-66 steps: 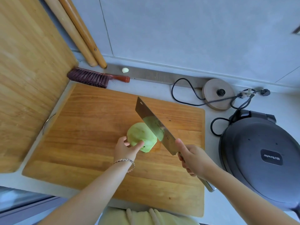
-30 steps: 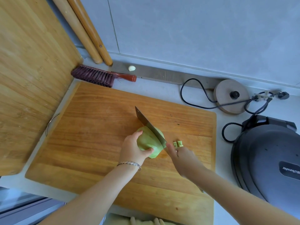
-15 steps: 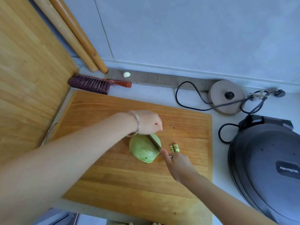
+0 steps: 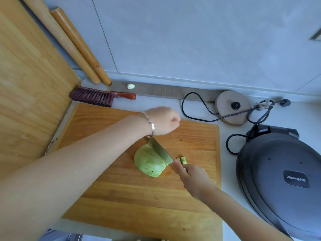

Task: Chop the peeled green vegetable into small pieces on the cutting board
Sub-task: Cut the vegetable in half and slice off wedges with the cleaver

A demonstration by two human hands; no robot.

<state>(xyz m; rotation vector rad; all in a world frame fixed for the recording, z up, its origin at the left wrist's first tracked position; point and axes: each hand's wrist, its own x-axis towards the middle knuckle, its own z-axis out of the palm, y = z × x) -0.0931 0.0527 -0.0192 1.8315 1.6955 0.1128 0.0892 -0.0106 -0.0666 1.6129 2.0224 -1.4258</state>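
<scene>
1. Found the peeled green vegetable [image 4: 147,164] near the middle of the cutting board [image 4: 121,197], mostly whole. Counted a few small pieces [image 4: 182,160] just beside it, on its right.
2. Saw the cleaver [image 4: 160,152] lodged in the vegetable's upper right part, far end hidden under the left wrist.
3. Logged the right hand [image 4: 194,180] wrapped round the cleaver's handle, forefinger reaching toward the blade heel.
4. Logged the left hand [image 4: 163,122] curled in a loose fist, gripping nothing, blurred, beyond the blade's far end. Could not tell whether the wrist touches the spine.
5. Judged the step early: a splitting cut through the bulk, not yet through.
6. Next move probably calls for a firm press down on the spine, keeping fingers off the edge and the vegetable from rocking.
</scene>
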